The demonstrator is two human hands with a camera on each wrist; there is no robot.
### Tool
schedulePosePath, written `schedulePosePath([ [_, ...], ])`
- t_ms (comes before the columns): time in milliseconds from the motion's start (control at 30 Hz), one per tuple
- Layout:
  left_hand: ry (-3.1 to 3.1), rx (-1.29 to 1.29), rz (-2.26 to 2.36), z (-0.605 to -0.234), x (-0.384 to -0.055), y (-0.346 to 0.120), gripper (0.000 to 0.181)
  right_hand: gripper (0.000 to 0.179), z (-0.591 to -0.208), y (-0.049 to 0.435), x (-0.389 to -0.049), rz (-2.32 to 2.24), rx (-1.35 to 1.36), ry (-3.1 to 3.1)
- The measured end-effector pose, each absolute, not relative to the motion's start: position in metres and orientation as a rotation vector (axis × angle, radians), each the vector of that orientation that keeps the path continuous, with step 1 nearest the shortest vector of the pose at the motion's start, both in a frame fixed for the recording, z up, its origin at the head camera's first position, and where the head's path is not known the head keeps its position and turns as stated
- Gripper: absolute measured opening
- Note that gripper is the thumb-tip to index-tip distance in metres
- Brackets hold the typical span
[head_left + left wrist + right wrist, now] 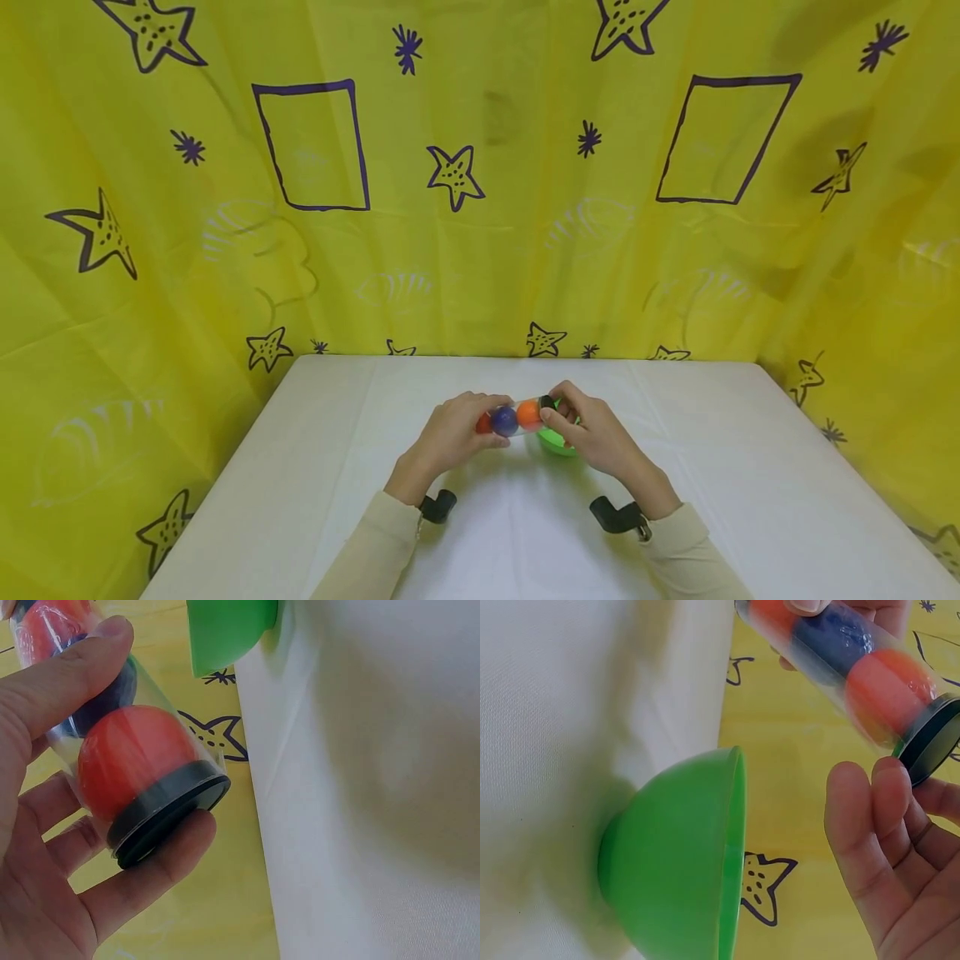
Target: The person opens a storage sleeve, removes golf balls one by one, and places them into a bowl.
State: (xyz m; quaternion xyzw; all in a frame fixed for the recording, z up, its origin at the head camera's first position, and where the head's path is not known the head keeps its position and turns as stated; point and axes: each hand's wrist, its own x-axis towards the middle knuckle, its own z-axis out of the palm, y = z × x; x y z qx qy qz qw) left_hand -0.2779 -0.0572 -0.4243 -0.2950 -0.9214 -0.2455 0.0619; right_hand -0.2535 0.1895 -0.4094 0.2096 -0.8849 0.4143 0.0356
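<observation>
A clear plastic tube (pixel 517 419) with black end caps is held raised and slightly tilted over the table. Inside it, a red ball (pixel 135 757), a dark blue ball (pixel 506 422) and an orange ball (pixel 529 415) lie in a row. My left hand (pixel 453 427) grips the tube's left end, thumb along its side and one finger under the left cap (pixel 176 810). With thumb and fingertips, my right hand (pixel 597 429) pinches the right cap (pixel 936 739). Just below and behind that hand stands a green bowl (pixel 671 855), upright; its inside is mostly hidden.
A white cloth (pixel 285 500) covers the table. Yellow curtains (pixel 510 275) with drawn stars hang behind the table and along both sides. Black wrist camera mounts (pixel 618 515) sit at both sleeve cuffs.
</observation>
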Motion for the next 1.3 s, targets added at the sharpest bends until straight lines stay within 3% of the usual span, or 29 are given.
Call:
schedulePosePath([
  [1300,-2.882,-1.016,-0.891,-0.423,-0.283,-0.072,0.048,0.022,-0.411,0.191,-0.253,1.193,0.856,-2.686],
])
